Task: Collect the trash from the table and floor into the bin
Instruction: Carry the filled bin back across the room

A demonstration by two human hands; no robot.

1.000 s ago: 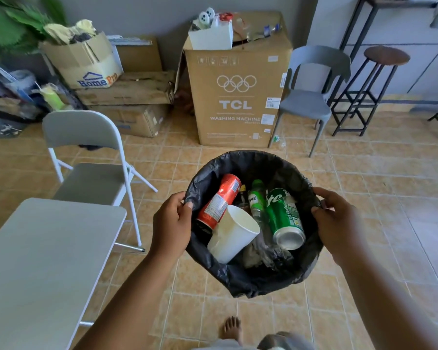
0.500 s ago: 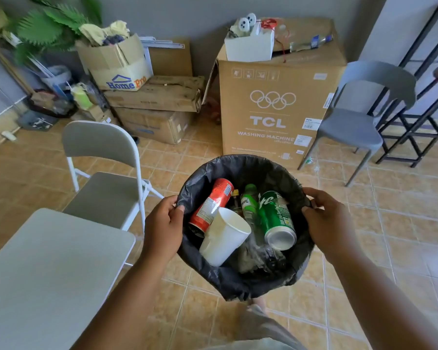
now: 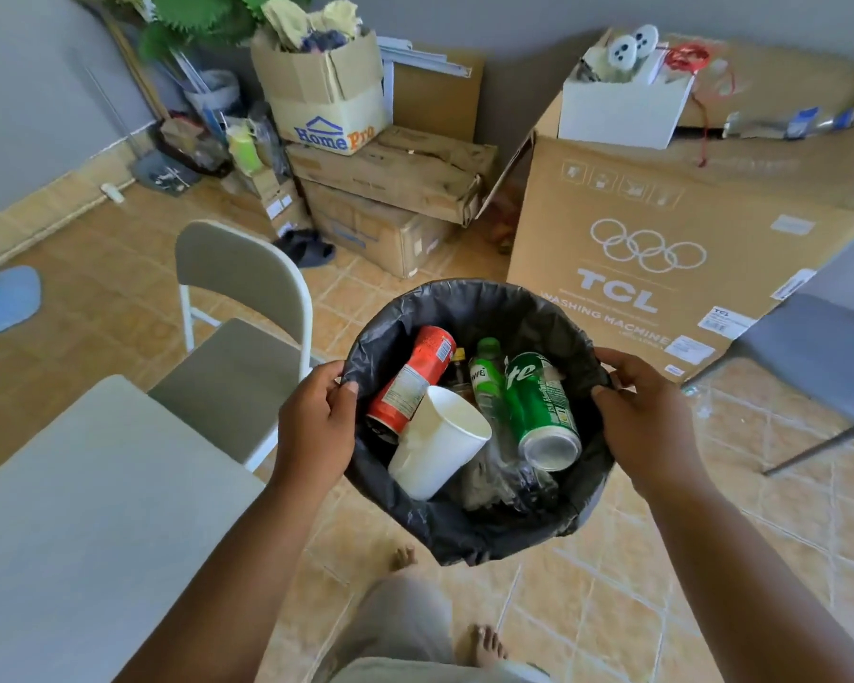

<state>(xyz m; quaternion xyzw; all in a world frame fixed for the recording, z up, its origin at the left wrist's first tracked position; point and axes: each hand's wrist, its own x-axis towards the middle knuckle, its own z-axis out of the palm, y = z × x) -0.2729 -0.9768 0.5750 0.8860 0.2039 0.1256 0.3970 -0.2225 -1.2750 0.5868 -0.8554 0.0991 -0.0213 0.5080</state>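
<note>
The pale tabletop [image 3: 95, 510] fills the lower left, its far corner just short of the folding chair [image 3: 240, 337], whose seat reaches toward the bin. Between that chair and the cardboard boxes at the wall lies a strip of open tiled floor [image 3: 95, 308]; more open tile runs under and right of the bin, up to the grey chair [image 3: 809, 367] at the right edge.

The left hand [image 3: 316, 426] is closed on the left rim of the bin [image 3: 469, 308], thumb hooked over the black liner and fingers on the outside. The right hand [image 3: 647, 416] clamps the opposite rim the same way, thumb inside. The bin is held off the floor, in front of the person, above their bare feet [image 3: 486, 645].

Inside, from left: a red can [image 3: 415, 382] leaning against the wall, a white paper cup [image 3: 440, 446] tilted with its mouth up, a clear bottle with a green cap [image 3: 489, 382], then a green can [image 3: 538, 411] lying with its end toward the camera. Crumpled clear plastic [image 3: 509, 480] lies beneath them.

Beyond the bin, the large TCL box [image 3: 661, 288] stands close behind its far rim, and the stacked boxes [image 3: 390, 189] with a HomePro carton [image 3: 326, 101] sit further left against the wall.
</note>
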